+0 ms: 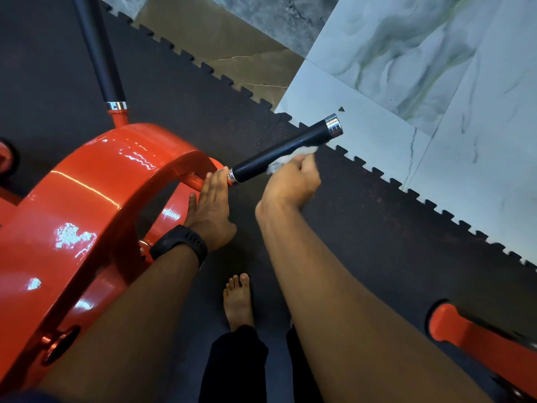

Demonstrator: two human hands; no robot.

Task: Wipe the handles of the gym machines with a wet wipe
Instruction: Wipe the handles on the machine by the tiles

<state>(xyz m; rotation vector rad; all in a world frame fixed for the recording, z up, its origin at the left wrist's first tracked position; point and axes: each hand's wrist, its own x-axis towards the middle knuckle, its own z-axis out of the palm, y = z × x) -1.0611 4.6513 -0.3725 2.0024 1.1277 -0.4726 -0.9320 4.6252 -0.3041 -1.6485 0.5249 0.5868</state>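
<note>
The black, chrome-capped handle juts toward 2 o'clock from the red frame, the right hand pinching a crumpled white wipe against it, the left hand spread flat at its base.

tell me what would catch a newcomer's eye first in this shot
The glossy red machine frame fills the left side and draws the eye first. From its right end a black handle juts out toward the pale tiled floor, and the right hand holds a white wet wipe against the handle's near side. The left hand, fingers straight, rests on the frame at the handle's base.
</note>
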